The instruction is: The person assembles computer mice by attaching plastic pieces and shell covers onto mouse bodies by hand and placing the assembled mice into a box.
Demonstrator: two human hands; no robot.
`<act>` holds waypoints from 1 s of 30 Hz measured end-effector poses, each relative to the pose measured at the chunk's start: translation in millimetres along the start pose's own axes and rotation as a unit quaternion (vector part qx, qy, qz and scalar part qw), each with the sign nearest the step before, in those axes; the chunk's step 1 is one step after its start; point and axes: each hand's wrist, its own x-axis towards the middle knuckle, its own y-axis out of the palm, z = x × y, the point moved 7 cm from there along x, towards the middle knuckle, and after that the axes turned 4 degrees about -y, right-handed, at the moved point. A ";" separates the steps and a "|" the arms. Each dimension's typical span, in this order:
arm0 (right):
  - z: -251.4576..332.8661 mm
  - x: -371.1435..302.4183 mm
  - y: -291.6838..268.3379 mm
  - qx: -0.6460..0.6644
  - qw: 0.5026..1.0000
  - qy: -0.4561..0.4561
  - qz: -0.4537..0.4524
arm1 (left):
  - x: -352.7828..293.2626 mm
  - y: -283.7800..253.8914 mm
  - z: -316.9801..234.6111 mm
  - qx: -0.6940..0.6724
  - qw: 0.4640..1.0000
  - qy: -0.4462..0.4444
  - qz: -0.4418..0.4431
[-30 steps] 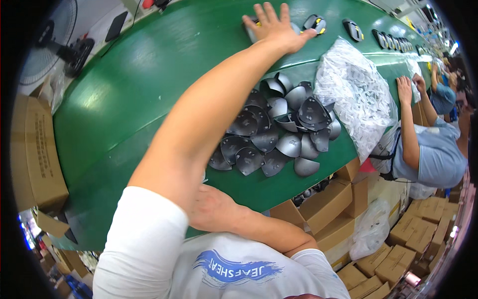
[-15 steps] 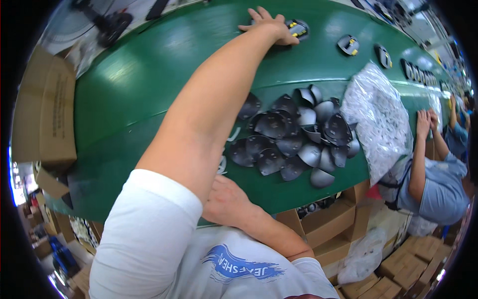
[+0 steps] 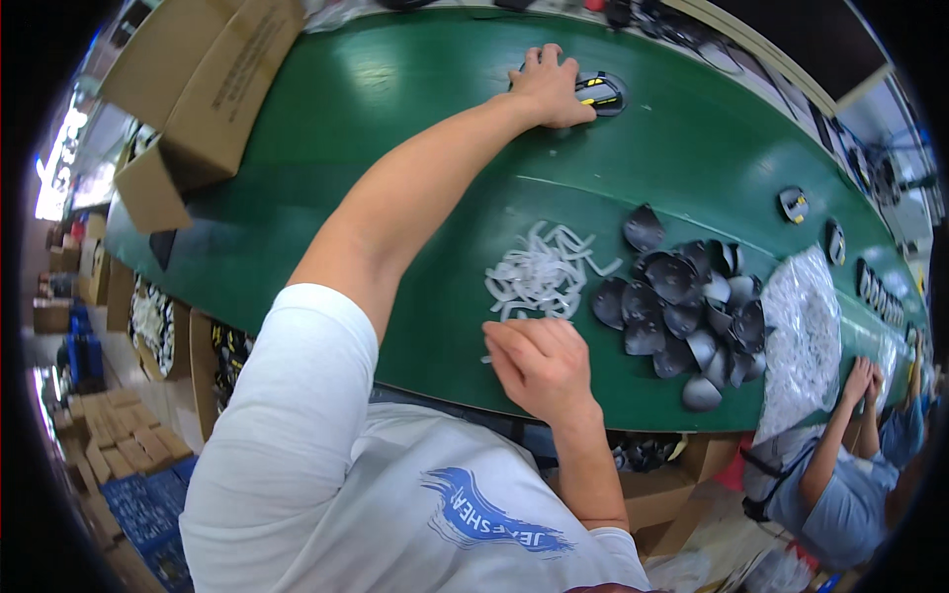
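My left hand [image 3: 550,91] is stretched out to the far side of the green table, fingers bent over a grey, black and yellow oval device [image 3: 603,94]. The device sticks out to the right of the thumb; a dark edge also shows under the fingertips, and the palm hides the rest. Close to my body, my right hand [image 3: 544,368] is closed, thumb and fingers together, at the near edge of a heap of curved white strips [image 3: 539,272]. What it pinches is hidden; a small white bit shows beside the fingertips. Right of the heap lie several dark curved shells [image 3: 677,311].
A clear plastic bag [image 3: 803,331] lies beyond the shells. More devices [image 3: 793,205] stand in a row along the right side, where a co-worker in blue [image 3: 835,494] sits. An open carton [image 3: 213,99] stands at the table's left end; a dark screen [image 3: 791,40] is at the back.
The view has swung left, so the shells and bag sit farther right and the white heap shows. My left fingers, spread before, now bend over the device. My right hand has come out from behind my left arm.
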 end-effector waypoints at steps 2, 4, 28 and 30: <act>3.5 -0.4 3.4 0.006 1.000 -0.012 0.009 | -15.5 -23.9 54.1 -0.031 1.000 -0.003 0.006; 4.2 -1.1 10.2 0.002 1.000 -0.013 0.015 | -36.7 -54.7 109.2 -0.022 0.998 -0.050 -0.011; -26.3 -24.3 23.6 -0.025 0.992 -0.001 0.122 | -948.1 -165.3 478.5 0.029 0.755 -0.631 -0.177; -25.1 -24.1 24.1 -0.038 0.991 0.014 0.126 | -952.0 -107.0 480.7 0.023 0.734 -0.666 -0.131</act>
